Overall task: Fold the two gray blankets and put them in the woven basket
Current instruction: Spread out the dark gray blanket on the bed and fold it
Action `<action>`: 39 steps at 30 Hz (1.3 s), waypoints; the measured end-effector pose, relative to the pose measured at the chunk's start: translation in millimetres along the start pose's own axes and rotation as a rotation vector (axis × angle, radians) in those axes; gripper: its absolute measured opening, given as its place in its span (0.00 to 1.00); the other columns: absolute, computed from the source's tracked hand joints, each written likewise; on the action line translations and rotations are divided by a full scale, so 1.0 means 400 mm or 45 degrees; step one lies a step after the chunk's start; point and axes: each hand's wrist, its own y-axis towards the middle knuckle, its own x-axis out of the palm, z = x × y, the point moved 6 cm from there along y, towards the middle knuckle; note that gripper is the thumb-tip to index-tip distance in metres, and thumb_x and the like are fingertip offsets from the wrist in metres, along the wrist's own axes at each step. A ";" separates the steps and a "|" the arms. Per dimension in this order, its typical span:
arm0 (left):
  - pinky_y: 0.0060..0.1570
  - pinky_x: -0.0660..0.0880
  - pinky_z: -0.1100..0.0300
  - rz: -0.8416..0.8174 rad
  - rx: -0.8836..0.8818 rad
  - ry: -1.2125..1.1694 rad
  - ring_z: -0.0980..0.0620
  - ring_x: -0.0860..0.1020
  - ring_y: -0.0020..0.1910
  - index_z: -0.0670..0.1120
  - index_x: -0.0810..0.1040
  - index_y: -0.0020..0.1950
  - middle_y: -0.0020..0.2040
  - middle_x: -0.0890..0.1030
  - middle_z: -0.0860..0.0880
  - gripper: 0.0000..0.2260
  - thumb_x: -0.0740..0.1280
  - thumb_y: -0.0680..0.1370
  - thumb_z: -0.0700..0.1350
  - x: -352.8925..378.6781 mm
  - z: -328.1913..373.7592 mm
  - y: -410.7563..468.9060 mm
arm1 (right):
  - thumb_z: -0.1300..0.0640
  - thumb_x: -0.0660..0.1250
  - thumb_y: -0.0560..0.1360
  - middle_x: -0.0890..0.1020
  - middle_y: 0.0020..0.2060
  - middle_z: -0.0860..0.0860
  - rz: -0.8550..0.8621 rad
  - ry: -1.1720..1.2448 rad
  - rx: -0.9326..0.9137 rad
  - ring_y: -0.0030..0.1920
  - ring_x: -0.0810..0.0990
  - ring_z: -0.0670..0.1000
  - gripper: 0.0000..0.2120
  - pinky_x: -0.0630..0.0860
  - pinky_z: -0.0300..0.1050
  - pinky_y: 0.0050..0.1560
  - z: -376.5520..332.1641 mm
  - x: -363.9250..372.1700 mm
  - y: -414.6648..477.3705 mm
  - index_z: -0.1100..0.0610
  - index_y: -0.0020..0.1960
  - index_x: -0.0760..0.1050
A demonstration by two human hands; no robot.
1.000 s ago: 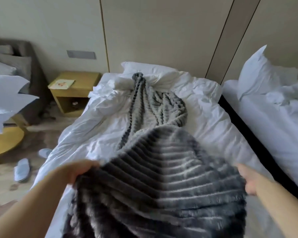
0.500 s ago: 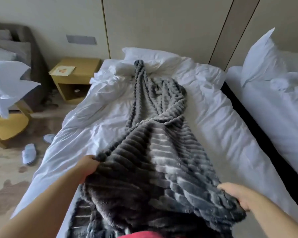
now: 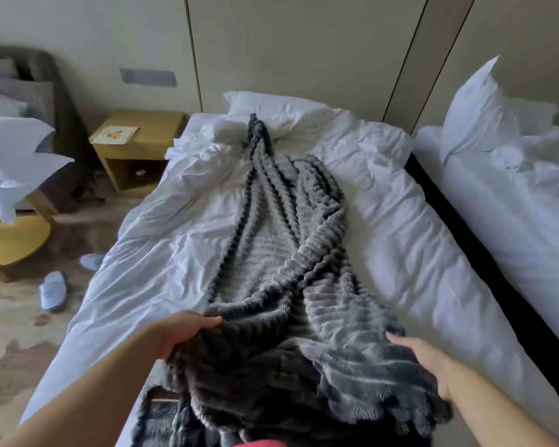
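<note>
A rumpled white bed stood by a yellow nightstand; the ribbed, plush blanket trailed lengthwise, both hands, left and right, clamping its near edge.

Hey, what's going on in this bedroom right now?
A person stands at the foot of a bed with white bedding, gripping the near end of a gray ribbed blanket. The left hand and the right hand each hold a side of it. The blanket lies bunched in a long strip up to the pillow; it is not folded yet. No woven basket is in view.
</note>
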 end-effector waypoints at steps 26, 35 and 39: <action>0.71 0.58 0.60 0.271 -0.125 1.021 0.47 0.60 0.74 0.44 0.47 0.79 0.77 0.56 0.42 0.30 0.58 0.80 0.44 -0.060 -0.436 0.187 | 0.72 0.57 0.78 0.68 0.70 0.65 0.242 -0.630 0.290 0.70 0.67 0.60 0.21 0.66 0.46 0.62 0.338 -0.005 0.111 0.69 0.70 0.65; 0.53 0.72 0.60 0.489 -0.181 0.713 0.45 0.78 0.55 0.48 0.82 0.55 0.56 0.81 0.43 0.12 0.68 0.75 0.52 -0.062 -0.367 0.188 | 0.59 0.63 0.78 0.77 0.42 0.60 0.510 -0.339 0.252 0.46 0.75 0.60 0.05 0.70 0.51 0.47 0.286 -0.034 0.119 0.61 0.45 0.72; 0.49 0.75 0.59 0.449 -0.209 0.752 0.44 0.80 0.51 0.44 0.80 0.53 0.52 0.82 0.42 0.13 0.67 0.74 0.50 -0.045 -0.314 0.224 | 0.63 0.62 0.74 0.64 0.30 0.55 0.540 -0.525 0.197 0.32 0.62 0.52 0.12 0.56 0.46 0.36 0.230 -0.034 0.153 0.58 0.34 0.62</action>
